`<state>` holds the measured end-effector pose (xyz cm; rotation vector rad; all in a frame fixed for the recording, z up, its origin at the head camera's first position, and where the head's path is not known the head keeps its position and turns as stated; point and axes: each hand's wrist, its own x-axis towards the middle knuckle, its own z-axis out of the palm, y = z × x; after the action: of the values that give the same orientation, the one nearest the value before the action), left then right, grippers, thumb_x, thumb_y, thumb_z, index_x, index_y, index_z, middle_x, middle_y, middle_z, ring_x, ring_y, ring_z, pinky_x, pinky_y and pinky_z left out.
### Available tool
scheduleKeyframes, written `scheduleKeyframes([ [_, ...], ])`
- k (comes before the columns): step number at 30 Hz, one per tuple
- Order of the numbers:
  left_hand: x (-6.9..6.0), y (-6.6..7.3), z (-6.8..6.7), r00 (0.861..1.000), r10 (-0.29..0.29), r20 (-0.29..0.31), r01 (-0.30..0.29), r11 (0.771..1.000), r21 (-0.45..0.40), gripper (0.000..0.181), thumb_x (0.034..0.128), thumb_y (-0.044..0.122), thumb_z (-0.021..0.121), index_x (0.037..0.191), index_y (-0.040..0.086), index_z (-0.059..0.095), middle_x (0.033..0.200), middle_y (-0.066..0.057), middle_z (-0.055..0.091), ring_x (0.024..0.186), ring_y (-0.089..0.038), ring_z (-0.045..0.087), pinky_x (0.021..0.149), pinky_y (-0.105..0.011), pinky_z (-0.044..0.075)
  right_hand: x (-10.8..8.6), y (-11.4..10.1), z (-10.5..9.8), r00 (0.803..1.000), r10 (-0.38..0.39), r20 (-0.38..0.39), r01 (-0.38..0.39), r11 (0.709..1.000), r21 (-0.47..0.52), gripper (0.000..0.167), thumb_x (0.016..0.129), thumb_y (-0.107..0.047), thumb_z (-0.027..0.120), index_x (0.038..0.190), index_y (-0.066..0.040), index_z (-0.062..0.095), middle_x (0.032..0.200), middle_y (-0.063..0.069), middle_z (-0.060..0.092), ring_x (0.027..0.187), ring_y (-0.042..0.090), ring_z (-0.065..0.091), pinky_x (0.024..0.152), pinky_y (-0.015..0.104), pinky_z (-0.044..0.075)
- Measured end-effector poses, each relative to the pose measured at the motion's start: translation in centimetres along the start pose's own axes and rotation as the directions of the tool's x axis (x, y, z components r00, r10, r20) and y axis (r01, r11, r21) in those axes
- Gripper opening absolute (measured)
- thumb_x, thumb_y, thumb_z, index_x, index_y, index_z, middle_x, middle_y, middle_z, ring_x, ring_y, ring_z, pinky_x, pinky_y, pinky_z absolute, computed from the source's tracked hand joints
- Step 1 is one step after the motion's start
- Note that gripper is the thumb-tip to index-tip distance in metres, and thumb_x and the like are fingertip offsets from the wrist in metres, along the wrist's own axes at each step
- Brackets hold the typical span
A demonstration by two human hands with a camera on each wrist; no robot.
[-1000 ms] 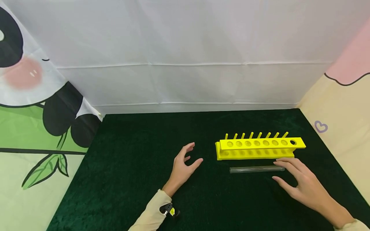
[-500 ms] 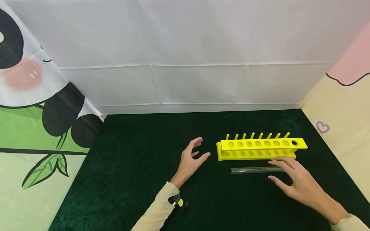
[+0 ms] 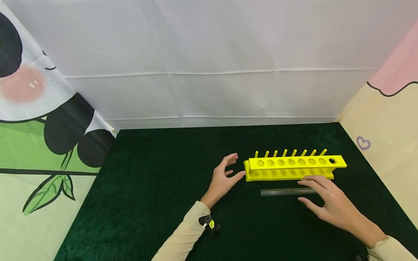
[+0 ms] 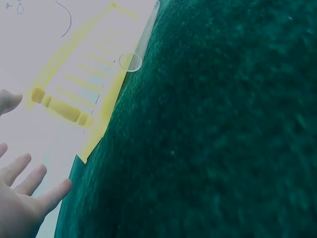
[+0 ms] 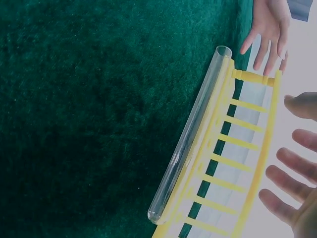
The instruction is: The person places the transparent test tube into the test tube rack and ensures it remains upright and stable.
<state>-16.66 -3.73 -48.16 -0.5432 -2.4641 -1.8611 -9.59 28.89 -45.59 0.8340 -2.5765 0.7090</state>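
At ten o'clock from the spread right hand (image 3: 334, 205), nearer than the also-spread left hand (image 3: 220, 181), the clear tube (image 3: 287, 192) lies lengthwise nine-to-three, yellow rack (image 3: 295, 168) at its twelve.

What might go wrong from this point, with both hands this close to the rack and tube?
The clear tube lies loose on the green cloth; a nudge from the right hand could roll it.

The left hand is at the end of the yellow rack; a bump might shift the rack, perhaps into the tube just in front.
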Motion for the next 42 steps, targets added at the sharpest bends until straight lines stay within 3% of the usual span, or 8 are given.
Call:
scheduleKeyframes([
  [4,0.6,-1.9,1.0,1.000,0.014,-0.004,-0.014,1.000,0.007,0.059,0.0879,0.027,0.068,0.140,0.024,0.039,0.141,-0.009,0.044,0.126,-0.021,0.045,0.093,-0.044,0.046,0.3,-0.1,0.0,1.000,0.001,0.018,-0.001,1.000,0.000,0.054,0.065,-0.018,0.084,0.115,-0.014,0.063,0.115,-0.003,0.056,0.102,0.011,0.050,0.093,0.014,0.031],
  [11,0.3,2.1,1.2,1.000,0.003,0.016,-0.002,0.999,-0.033,0.055,0.0874,0.012,0.068,0.136,0.009,0.042,0.138,-0.015,0.046,0.125,-0.036,0.044,0.094,-0.053,0.044,0.7,0.2,0.3,0.998,-0.066,-0.017,0.066,0.998,0.023,0.047,0.072,-0.028,0.080,0.114,-0.011,0.064,0.113,-0.002,0.058,0.100,0.011,0.052,0.093,0.012,0.031],
  [21,0.6,2.1,2.0,0.999,0.016,0.036,-0.014,0.999,-0.053,0.052,0.0895,0.013,0.065,0.136,0.009,0.043,0.136,-0.016,0.047,0.122,-0.037,0.047,0.092,-0.054,0.044,1.2,0.4,0.9,0.993,-0.115,-0.007,0.115,0.993,0.020,0.045,0.078,-0.036,0.076,0.115,-0.014,0.063,0.112,-0.004,0.058,0.096,0.009,0.053,0.089,0.012,0.037],
  [24,0.7,1.8,2.3,0.999,0.012,0.034,-0.010,0.998,-0.059,0.051,0.0898,0.014,0.065,0.136,0.010,0.044,0.132,-0.014,0.051,0.119,-0.035,0.050,0.091,-0.049,0.047,1.3,0.5,1.1,0.993,-0.120,0.001,0.120,0.993,0.018,0.044,0.078,-0.036,0.076,0.115,-0.015,0.063,0.113,-0.005,0.058,0.097,0.008,0.053,0.088,0.013,0.039],
  [29,1.2,-0.5,3.2,1.000,0.012,0.022,-0.011,0.999,-0.048,0.049,0.0905,0.019,0.065,0.136,0.017,0.045,0.120,-0.010,0.057,0.110,-0.026,0.057,0.084,-0.030,0.051,1.4,0.7,1.4,0.993,-0.118,0.017,0.118,0.993,0.013,0.048,0.070,-0.024,0.082,0.114,-0.016,0.063,0.113,-0.006,0.058,0.098,0.008,0.054,0.086,0.016,0.041],
  [32,1.5,-1.7,3.6,1.000,0.010,0.017,-0.009,0.999,-0.044,0.048,0.0903,0.024,0.065,0.134,0.024,0.047,0.116,-0.004,0.059,0.107,-0.018,0.058,0.081,-0.024,0.051,1.4,0.9,1.6,0.993,-0.113,0.028,0.113,0.994,0.009,0.049,0.069,-0.023,0.082,0.114,-0.016,0.063,0.112,-0.007,0.058,0.097,0.007,0.054,0.085,0.016,0.042],
  [37,1.6,-2.1,3.7,1.000,0.006,0.015,-0.006,0.999,-0.038,0.045,0.0900,0.029,0.065,0.131,0.031,0.048,0.113,0.004,0.059,0.104,-0.009,0.057,0.082,-0.026,0.051,1.4,1.3,2.1,0.993,-0.108,0.045,0.108,0.994,0.005,0.050,0.067,-0.021,0.084,0.113,-0.017,0.063,0.110,-0.009,0.057,0.093,0.008,0.056,0.082,0.018,0.043],
  [42,1.6,-2.1,3.8,1.000,0.001,0.011,0.000,1.000,-0.026,0.043,0.0895,0.032,0.065,0.130,0.032,0.049,0.112,0.006,0.059,0.105,-0.013,0.058,0.088,-0.038,0.049,1.4,1.5,2.7,0.993,-0.102,0.058,0.102,0.995,0.006,0.051,0.067,-0.020,0.084,0.113,-0.017,0.062,0.108,-0.009,0.057,0.091,0.009,0.057,0.080,0.021,0.046],
])
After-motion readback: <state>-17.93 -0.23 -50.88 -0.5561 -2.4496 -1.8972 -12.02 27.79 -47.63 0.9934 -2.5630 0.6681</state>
